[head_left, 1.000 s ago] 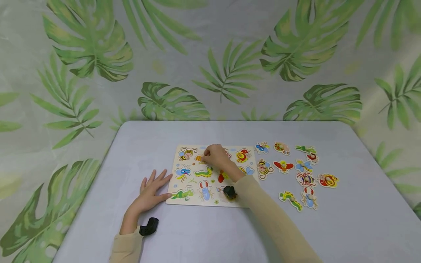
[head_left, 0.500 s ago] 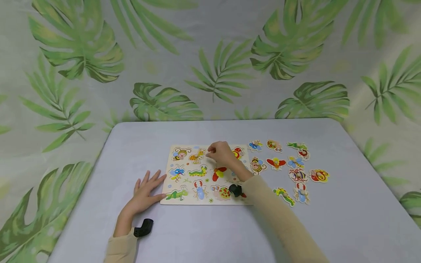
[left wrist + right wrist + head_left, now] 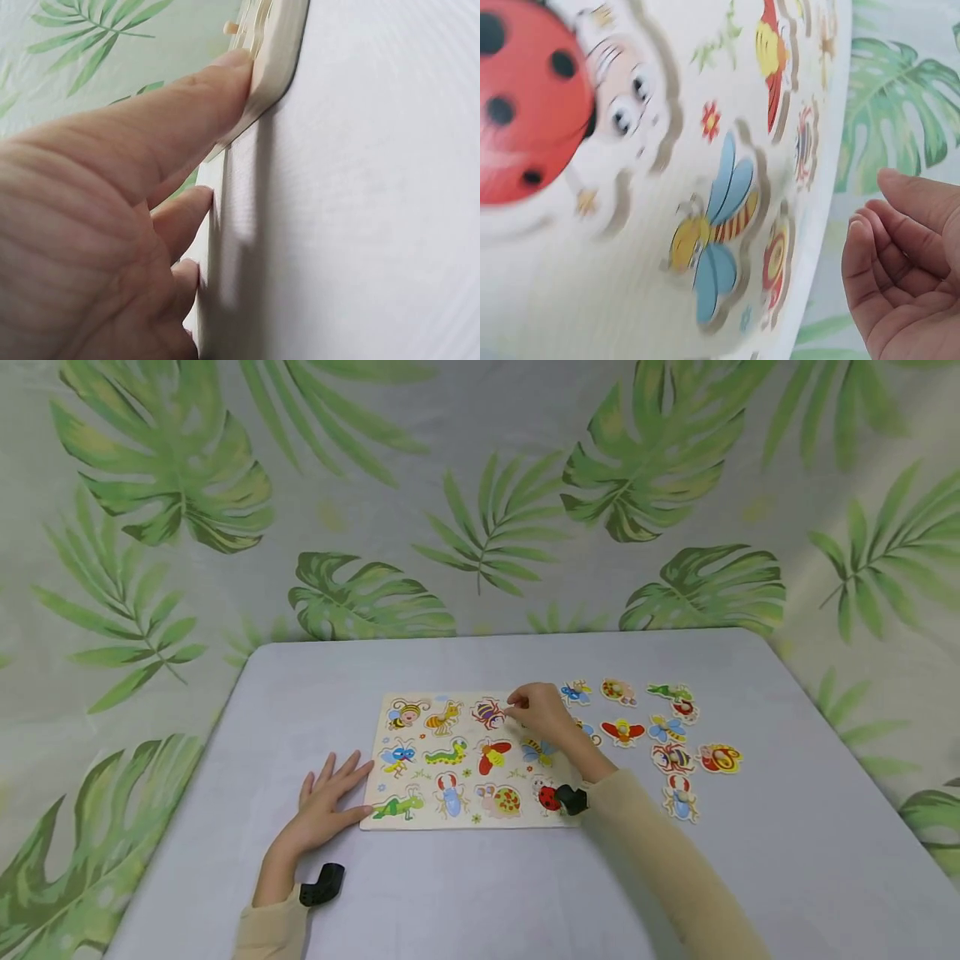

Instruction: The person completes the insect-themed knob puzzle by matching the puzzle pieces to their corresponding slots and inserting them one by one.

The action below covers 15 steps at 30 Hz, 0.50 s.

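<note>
A pale puzzle board [image 3: 435,823] with painted insect recesses lies flat on the table. My left hand [image 3: 318,814] rests along its left edge, fingers spread; in the left wrist view its thumb [image 3: 202,90] presses the board's corner, where a small wooden peg [image 3: 231,28] stands up. An orange striped ant piece [image 3: 442,718] sits in the top row. My right hand [image 3: 546,714] is over the board's top right part, just right of the painted spider [image 3: 489,714]. In the right wrist view its fingers [image 3: 862,259] are loosely curled, thumb apart, holding nothing.
Right of the board lie several loose pegged pieces, among them a snail [image 3: 618,692], a red-winged bug [image 3: 622,732], a spider [image 3: 672,758], a butterfly [image 3: 720,758] and a stag beetle [image 3: 681,799]. A leaf-patterned cloth [image 3: 480,602] hangs behind the table.
My right hand has let go of the ant piece and moved right across the board's top row, uncovering the painted spider. My left hand has stayed at the board's left edge.
</note>
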{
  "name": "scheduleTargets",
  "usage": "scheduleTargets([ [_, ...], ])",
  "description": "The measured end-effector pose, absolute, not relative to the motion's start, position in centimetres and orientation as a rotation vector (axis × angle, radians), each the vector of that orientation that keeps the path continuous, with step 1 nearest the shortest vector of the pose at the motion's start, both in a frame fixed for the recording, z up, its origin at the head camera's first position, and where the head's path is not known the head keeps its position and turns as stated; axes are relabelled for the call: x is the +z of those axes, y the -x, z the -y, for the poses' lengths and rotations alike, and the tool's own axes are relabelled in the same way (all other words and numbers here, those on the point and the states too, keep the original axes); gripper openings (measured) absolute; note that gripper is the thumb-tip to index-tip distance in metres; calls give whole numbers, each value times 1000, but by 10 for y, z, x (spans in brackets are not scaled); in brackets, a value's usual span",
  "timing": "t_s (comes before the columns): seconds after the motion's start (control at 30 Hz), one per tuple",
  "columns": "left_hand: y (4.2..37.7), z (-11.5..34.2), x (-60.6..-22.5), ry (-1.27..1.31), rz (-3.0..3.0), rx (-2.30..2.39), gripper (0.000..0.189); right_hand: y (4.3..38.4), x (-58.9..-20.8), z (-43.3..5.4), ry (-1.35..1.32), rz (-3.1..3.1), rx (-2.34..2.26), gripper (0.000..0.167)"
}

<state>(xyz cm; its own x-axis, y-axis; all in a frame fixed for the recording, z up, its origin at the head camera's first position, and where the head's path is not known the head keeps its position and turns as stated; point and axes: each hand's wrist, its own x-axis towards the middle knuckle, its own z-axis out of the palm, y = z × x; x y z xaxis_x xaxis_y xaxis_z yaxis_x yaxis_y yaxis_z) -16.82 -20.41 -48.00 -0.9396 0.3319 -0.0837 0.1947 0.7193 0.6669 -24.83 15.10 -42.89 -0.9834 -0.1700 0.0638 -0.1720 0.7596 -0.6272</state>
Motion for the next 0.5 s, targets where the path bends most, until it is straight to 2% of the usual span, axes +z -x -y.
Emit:
scheduleTargets([
  [0.5, 170, 206, -482, -453, -2728, 1021, 67, 231, -424, -206, -114, 2949, 983, 17],
])
